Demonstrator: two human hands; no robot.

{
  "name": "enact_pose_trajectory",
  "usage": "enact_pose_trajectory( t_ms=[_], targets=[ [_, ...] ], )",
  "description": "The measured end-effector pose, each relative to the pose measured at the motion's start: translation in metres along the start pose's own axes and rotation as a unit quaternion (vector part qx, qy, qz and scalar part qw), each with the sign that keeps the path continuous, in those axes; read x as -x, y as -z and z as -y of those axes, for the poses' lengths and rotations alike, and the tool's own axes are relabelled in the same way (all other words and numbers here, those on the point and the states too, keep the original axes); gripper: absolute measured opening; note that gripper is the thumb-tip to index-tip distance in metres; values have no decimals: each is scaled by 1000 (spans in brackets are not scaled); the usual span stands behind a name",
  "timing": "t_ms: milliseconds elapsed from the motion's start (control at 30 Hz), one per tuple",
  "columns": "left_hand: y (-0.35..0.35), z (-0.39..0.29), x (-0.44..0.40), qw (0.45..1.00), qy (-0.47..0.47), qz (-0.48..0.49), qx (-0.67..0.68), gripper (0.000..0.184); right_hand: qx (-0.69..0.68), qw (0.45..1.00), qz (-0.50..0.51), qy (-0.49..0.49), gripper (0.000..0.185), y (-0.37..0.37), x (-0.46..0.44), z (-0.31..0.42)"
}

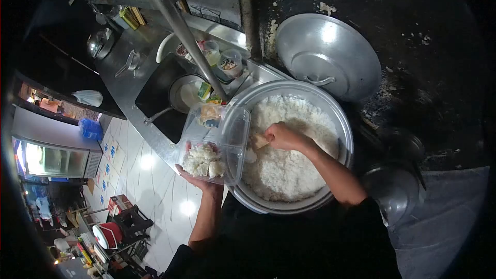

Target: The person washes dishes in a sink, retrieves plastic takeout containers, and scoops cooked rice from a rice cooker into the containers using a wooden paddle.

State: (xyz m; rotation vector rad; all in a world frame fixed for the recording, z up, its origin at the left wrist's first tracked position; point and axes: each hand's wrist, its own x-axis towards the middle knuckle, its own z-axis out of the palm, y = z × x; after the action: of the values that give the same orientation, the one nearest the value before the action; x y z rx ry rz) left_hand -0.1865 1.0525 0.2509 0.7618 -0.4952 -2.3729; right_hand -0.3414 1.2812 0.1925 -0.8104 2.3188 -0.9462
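Observation:
A large metal pot (345, 124) full of cooked white rice (294, 170) stands in front of me. My right hand (283, 137) is over the rice, fingers closed round a light-coloured, flat rice paddle (261, 140) whose tip is at the rice near the pot's left side. My left hand (202, 180) supports a clear plastic takeaway container (235, 157) from below, beside the pot's left rim and partly over it. One compartment of the container holds a mound of rice (203, 160). The fingers under the container are mostly hidden.
A big metal lid (330, 54) leans behind the pot. Left of it, a steel counter (124, 88) holds a sink with a small saucepan (186, 93) and a plastic tub (230, 63). A shelf post (188, 41) rises there. A red-and-white bucket (108, 235) stands farther left.

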Motion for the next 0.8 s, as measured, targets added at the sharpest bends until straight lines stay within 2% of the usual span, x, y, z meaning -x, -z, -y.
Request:
enact_pose_trajectory(
  t_ms=[33,133,233,300,367,467,567,667,767,800],
  targets=[
    [-6,-3,1,1000,-10,11,-4,78,-15,1000,-6,-14,11,-4,9,4],
    [-7,-11,0,999,-36,32,9,79,166,986,-18,22,11,-13,45,32],
    [-13,-16,2,996,-65,55,-22,80,176,983,-41,-33,15,-50,70,47],
    [-12,-16,4,995,-67,67,-24,80,216,957,-165,105,18,-71,72,34],
    [-23,-15,14,994,-78,58,-52,79,37,979,-184,85,20,-72,74,39],
    [-5,-13,10,990,-61,117,-50,79,49,997,-65,-4,21,-84,80,65],
    [-22,-7,26,996,-53,59,-36,79,-13,991,-131,-35,23,-91,89,68],
    [-12,-6,22,994,-42,92,-43,80,-108,987,-87,-88,25,-103,87,44],
    [-11,-11,20,993,-31,109,-19,87,-96,991,-54,-81,27,-64,104,50],
    [-12,-14,20,995,-29,96,-20,90,-88,991,-82,-55,26,-66,108,37]
  ],
)
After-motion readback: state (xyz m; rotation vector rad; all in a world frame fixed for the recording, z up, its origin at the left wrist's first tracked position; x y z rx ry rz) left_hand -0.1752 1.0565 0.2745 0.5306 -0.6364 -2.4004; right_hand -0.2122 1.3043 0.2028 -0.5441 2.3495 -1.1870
